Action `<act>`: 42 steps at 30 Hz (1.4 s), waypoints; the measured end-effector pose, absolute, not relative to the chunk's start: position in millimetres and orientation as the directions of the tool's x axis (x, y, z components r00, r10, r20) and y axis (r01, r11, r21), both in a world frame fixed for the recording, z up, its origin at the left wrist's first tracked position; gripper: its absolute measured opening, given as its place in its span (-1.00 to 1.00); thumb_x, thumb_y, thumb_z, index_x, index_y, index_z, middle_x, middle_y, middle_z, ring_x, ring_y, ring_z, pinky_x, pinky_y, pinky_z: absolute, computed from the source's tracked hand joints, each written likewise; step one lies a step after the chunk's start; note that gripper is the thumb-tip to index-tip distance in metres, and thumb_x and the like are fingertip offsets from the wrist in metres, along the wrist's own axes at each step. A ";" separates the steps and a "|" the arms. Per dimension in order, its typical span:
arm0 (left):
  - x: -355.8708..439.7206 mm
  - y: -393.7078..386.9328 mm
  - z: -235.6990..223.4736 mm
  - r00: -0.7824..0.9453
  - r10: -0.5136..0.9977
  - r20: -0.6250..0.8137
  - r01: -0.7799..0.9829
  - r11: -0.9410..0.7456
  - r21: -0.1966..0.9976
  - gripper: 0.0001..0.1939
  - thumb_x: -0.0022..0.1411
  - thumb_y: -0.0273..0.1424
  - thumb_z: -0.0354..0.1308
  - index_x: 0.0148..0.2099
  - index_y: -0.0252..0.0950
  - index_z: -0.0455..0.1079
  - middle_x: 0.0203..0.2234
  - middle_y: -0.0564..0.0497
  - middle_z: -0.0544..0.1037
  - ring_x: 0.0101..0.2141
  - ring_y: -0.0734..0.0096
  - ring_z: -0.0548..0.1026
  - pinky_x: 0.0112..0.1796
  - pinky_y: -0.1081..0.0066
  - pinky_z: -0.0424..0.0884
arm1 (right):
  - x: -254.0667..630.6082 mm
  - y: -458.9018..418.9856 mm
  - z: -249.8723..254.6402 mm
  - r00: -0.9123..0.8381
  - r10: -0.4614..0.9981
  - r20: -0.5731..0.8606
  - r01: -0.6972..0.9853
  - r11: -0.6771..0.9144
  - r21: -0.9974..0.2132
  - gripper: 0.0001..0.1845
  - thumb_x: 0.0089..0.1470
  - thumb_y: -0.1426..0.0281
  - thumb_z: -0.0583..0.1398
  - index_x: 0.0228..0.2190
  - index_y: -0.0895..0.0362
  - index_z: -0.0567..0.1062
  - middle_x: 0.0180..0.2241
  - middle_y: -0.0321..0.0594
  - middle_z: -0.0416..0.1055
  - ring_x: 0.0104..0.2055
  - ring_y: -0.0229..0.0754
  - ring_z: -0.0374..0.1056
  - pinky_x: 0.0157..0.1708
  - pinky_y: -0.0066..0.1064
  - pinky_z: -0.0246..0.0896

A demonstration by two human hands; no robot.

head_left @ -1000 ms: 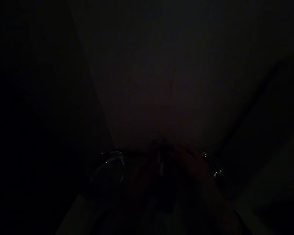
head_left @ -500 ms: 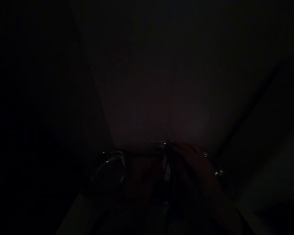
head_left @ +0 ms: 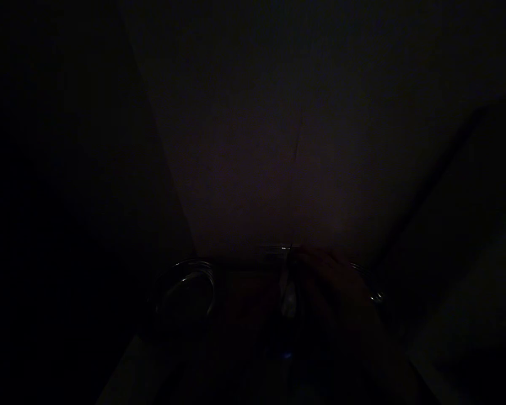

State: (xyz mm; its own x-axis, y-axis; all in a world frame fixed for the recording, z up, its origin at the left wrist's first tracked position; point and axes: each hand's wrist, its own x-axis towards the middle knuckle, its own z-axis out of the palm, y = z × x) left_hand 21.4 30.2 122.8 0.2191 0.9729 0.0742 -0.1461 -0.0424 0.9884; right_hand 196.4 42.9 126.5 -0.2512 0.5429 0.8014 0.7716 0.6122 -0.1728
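Observation:
The view is very dark, and only outlines and glints show. My right hand [head_left: 337, 281] is right of centre, low in the view, its fingers bent inward and closed against a dark object with a pale patch [head_left: 289, 301]. What kind of object this is cannot be made out. Left of the pale patch, my left hand [head_left: 247, 298] is a faint reddish shape, close to the same object; its fingers are lost in the dark. Just beyond the fingertips lies a thin shiny horizontal piece [head_left: 274, 247].
A round, glossy-rimmed thing [head_left: 213, 281], perhaps a glass or metal dish, stands to the left. A similar shiny curved rim [head_left: 377, 297] shows behind my right wrist. A pale upright surface [head_left: 244, 169] with a thin vertical line rises beyond.
The pale patch between my hands has shifted slightly and looks wider at its lower end. My right hand has barely moved.

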 end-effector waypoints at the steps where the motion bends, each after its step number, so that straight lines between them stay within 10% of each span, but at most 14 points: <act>1: 21.7 30.6 123.0 0.219 0.972 0.081 -0.141 -0.050 0.989 -0.76 0.15 -0.23 0.21 -0.24 -0.30 0.52 -0.33 -0.06 0.59 -0.21 0.26 0.52 -0.16 0.34 0.44 | 196.2 42.3 126.4 -0.267 0.537 0.801 0.759 0.629 -0.168 -0.73 0.19 0.46 0.08 -0.10 0.12 0.48 -0.13 -0.13 0.52 -0.11 -0.10 0.39 -0.17 -0.20 0.38; 7: 23.1 35.3 123.5 0.230 0.969 0.086 -0.136 -0.055 0.989 -0.70 0.26 -0.24 0.09 -0.09 -0.35 0.42 -0.20 -0.08 0.54 -0.23 0.37 0.51 -0.18 0.25 0.46 | 192.0 39.3 121.0 -0.378 0.445 0.812 0.723 0.690 -0.041 -0.71 0.13 0.45 0.11 -0.11 0.09 0.49 -0.08 -0.11 0.50 -0.05 -0.07 0.36 -0.17 -0.20 0.37; 28: 20.1 32.1 121.5 0.259 0.962 0.087 -0.179 -0.040 0.983 -0.75 0.24 -0.27 0.13 -0.15 -0.33 0.46 -0.18 -0.04 0.54 -0.16 0.31 0.50 -0.09 0.22 0.43 | 192.8 43.1 127.4 -0.222 0.560 0.798 0.755 0.617 -0.223 -0.73 0.17 0.48 0.08 -0.13 0.11 0.49 -0.15 -0.15 0.53 -0.13 -0.11 0.41 -0.18 -0.19 0.38; 35: 24.6 35.1 123.4 0.190 0.978 0.085 -0.223 -0.042 0.974 -0.71 0.26 -0.26 0.10 -0.09 -0.37 0.40 -0.20 -0.05 0.52 -0.24 0.39 0.50 -0.21 0.26 0.47 | 180.7 32.7 120.1 -0.335 0.367 0.868 0.707 0.707 -0.026 -0.75 0.13 0.46 0.12 -0.15 0.11 0.49 -0.14 -0.10 0.52 -0.07 -0.06 0.36 -0.21 -0.20 0.36; 42: 25.4 34.6 117.0 0.139 0.990 0.019 -0.228 0.013 0.974 -0.77 0.12 -0.23 0.23 -0.25 -0.29 0.52 -0.38 -0.02 0.59 -0.27 0.26 0.53 -0.27 0.37 0.43 | 193.3 45.8 123.5 -0.211 0.554 0.806 0.732 0.636 -0.246 -0.72 0.21 0.46 0.05 -0.08 0.10 0.46 -0.10 -0.14 0.50 -0.05 -0.11 0.37 -0.13 -0.19 0.36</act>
State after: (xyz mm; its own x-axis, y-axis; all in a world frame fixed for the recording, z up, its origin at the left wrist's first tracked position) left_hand 25.4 34.6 117.0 0.1386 0.9902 0.0193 -0.2279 0.0129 0.9736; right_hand 193.3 45.8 123.5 -0.2108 0.5538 0.8056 0.7316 0.6359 -0.2457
